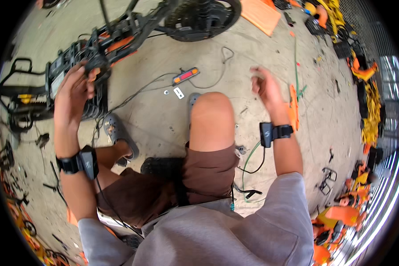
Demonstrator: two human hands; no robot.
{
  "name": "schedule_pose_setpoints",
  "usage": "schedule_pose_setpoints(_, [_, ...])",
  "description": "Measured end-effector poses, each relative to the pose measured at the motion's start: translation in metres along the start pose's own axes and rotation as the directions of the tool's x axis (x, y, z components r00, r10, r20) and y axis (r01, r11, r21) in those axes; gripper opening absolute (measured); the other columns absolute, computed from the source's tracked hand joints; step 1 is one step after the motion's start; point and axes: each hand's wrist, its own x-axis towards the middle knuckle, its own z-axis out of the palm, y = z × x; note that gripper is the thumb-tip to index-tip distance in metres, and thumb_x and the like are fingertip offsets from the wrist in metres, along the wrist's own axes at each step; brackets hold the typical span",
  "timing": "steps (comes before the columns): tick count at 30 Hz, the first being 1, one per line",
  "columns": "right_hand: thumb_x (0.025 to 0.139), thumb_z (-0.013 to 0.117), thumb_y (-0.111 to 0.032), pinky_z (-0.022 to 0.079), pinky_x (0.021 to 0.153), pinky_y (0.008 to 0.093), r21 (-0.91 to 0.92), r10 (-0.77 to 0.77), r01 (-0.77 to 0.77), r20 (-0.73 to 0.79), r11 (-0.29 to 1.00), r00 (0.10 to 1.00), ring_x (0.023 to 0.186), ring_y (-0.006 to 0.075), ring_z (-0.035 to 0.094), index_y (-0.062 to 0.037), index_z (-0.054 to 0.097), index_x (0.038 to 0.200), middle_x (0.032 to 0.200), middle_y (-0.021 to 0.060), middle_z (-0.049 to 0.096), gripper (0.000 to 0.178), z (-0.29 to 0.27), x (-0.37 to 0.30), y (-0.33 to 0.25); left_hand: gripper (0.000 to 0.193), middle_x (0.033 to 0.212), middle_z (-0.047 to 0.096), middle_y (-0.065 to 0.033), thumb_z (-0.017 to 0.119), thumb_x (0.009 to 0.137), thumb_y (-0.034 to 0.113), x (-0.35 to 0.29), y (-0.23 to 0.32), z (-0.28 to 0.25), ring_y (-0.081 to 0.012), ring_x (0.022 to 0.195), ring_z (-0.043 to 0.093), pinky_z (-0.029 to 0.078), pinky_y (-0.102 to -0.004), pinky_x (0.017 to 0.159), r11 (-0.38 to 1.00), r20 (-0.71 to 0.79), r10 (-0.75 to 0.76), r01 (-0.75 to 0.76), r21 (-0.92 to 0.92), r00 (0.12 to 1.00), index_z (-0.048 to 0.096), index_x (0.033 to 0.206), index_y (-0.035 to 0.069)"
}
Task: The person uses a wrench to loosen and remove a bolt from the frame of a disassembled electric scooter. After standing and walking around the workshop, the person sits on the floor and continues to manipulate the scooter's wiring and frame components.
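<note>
My left hand [74, 88] is raised beside the dark frame of a motorbike [115, 37], its fingers loosely bent and apart. Its fingertips overlap a dark round part of the bike; whether they touch it I cannot tell. On the right, my right hand [267, 88] hovers over the floor with half-curled fingers, somewhat blurred, and nothing shows in it. Between the hands, a tail light [186, 76] with red and orange lenses lies on the concrete, joined to a dark cable [139, 92]. Near it are a small white plate [178, 93] with holes and a little round metal piece [166, 92].
A black wheel [202, 20] is at the top. Orange panels [261, 15] lie at the upper right, another orange strip [293, 107] beside my right forearm. Yellow and orange parts [371, 111] pile along the right edge. My feet in grey clogs [119, 133] are by the cable.
</note>
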Motion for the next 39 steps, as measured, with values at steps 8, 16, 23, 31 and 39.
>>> schedule_pose_setpoints(8, [0.082,0.057,-0.025,0.054,0.055,0.0367,-0.579,0.370,-0.519,-0.363,0.629,0.855,0.062,0.0250,0.066,-0.0052,0.061,0.108,0.081,0.0170,0.068,0.034,-0.122,-0.036,0.276,0.057,0.091,0.057,-0.0074,0.053,0.090,0.031,-0.014,-0.016,-0.029,-0.0104,0.063,0.051,0.039,-0.0235,0.055,0.986,0.063,-0.041,0.030,0.163,0.997,0.039,0.134,-0.003])
schedule_pose_setpoints(16, [0.080,0.062,-0.033,0.050,0.079,0.0424,-0.870,0.020,-0.353,-0.369,0.345,0.929,0.091,0.0329,0.063,-0.0153,0.062,0.106,0.088,0.0124,0.069,0.032,-0.111,-0.029,0.337,0.071,0.095,0.057,-0.0088,0.054,0.087,0.042,-0.012,-0.033,-0.039,-0.0103,0.066,0.052,0.040,-0.0230,0.058,0.981,0.075,-0.093,0.078,0.179,0.993,0.034,0.138,-0.004])
schedule_pose_setpoints(23, [0.077,0.065,-0.029,0.050,0.076,0.0437,-0.819,0.042,-0.464,-0.479,0.337,0.877,0.089,0.0330,0.063,-0.0107,0.062,0.095,0.091,0.0120,0.068,0.026,-0.112,-0.019,0.346,0.070,0.098,0.058,-0.0121,0.058,0.086,0.036,-0.003,-0.037,0.004,-0.0120,0.069,0.054,0.043,-0.0250,0.058,0.965,0.083,-0.141,0.118,0.235,0.987,0.033,0.137,-0.004])
schedule_pose_setpoints(31, [0.074,0.063,-0.031,0.047,0.063,0.0462,-0.926,-0.241,-0.059,-0.158,0.373,0.958,0.071,0.0386,0.060,-0.0014,0.061,0.075,0.072,0.0165,0.064,0.030,-0.143,-0.013,0.355,0.051,0.097,0.063,-0.0123,0.053,0.089,0.026,-0.006,-0.019,-0.010,-0.0147,0.069,0.058,0.049,-0.0278,0.066,0.976,0.030,-0.160,0.153,0.156,0.987,0.044,0.130,-0.001])
schedule_pose_setpoints(39, [0.088,0.058,-0.020,0.039,0.051,0.0214,-0.086,0.032,-0.069,-0.377,0.994,0.926,0.059,0.0102,0.050,-0.0055,0.059,0.103,0.077,0.0028,0.057,0.021,-0.057,-0.027,0.168,0.036,0.084,0.065,-0.0084,0.061,0.086,0.013,0.009,-0.037,-0.001,-0.0136,0.058,0.060,0.049,-0.0259,0.051,0.978,-0.010,-0.200,0.200,0.053,0.980,0.053,0.117,-0.002])
